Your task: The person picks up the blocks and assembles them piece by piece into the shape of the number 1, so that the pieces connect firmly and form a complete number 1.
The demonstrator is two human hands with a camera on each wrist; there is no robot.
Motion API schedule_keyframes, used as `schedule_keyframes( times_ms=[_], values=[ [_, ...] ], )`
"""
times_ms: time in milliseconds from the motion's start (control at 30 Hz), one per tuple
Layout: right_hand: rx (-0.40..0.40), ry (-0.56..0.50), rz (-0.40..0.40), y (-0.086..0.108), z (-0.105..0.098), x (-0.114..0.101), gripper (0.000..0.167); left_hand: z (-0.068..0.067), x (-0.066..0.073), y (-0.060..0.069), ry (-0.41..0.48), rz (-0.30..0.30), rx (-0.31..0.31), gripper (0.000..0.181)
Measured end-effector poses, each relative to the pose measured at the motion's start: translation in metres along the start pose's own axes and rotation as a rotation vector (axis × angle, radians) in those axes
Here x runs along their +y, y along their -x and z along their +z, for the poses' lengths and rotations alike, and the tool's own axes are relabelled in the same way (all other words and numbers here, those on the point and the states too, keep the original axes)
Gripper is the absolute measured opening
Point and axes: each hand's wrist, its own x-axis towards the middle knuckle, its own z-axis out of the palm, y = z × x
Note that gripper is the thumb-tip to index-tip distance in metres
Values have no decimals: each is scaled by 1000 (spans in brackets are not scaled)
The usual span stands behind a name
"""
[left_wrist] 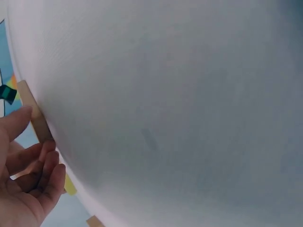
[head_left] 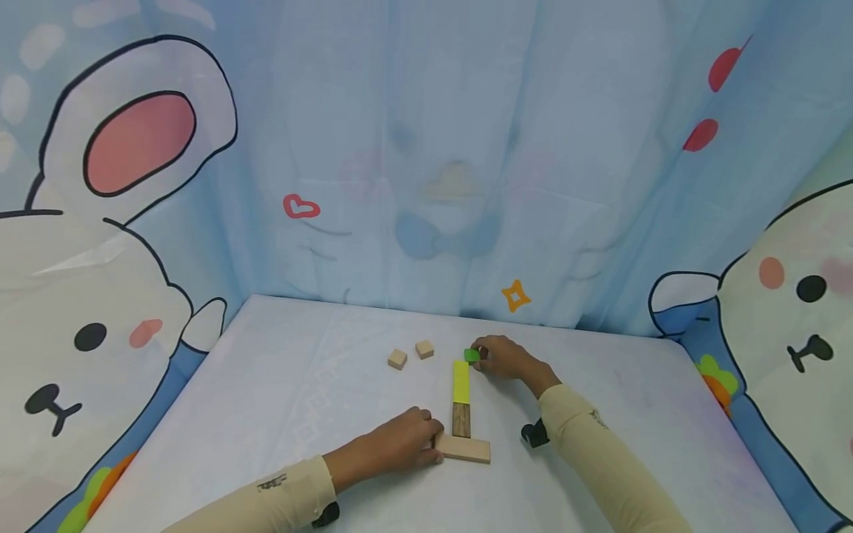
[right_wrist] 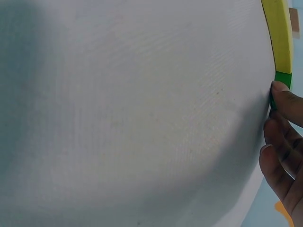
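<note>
In the head view a light wooden plank lies crosswise, its left end pinched by my left hand. Behind it a dark-grained wood block and a yellow block form a line running away from me. At the far end of the yellow block is a green block, pinched by my right hand. The left wrist view has the plank between thumb and fingers of the left hand. In the right wrist view the green block adjoins the yellow one, the right hand gripping it.
Two small wooden cubes sit on the white table, left of the yellow block. A patterned blue curtain stands behind and at both sides. Dark wrist devices show beside both sleeves.
</note>
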Motion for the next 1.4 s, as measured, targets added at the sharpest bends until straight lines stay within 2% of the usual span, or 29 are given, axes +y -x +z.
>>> schedule_keyframes(
  times_ms=[100,200,467,633,967,1133,1267,1400],
  values=[
    [3,1,-8,0,0,0,32,-5,-1,1,-11,-13,2,45],
    [5,-8,-3,0,-2,-2,33,-13,-1,0,-32,-20,30,46],
    [-2,0,29,-3,-3,-4,37,-36,-8,-9,-57,-20,220,31],
    [-9,9,35,-3,-3,-5,37,-43,-14,-17,-71,-25,295,26],
    [-33,15,71,-2,0,-4,38,-44,-31,-35,-77,-39,350,26],
    [-30,15,75,-1,0,-4,38,-45,-45,-43,-90,-47,418,25],
    [-18,29,52,1,0,-5,37,-46,-58,-48,-71,-82,465,25],
    [-9,39,40,2,0,-5,36,-45,-70,-56,-70,-140,473,26]
  ],
)
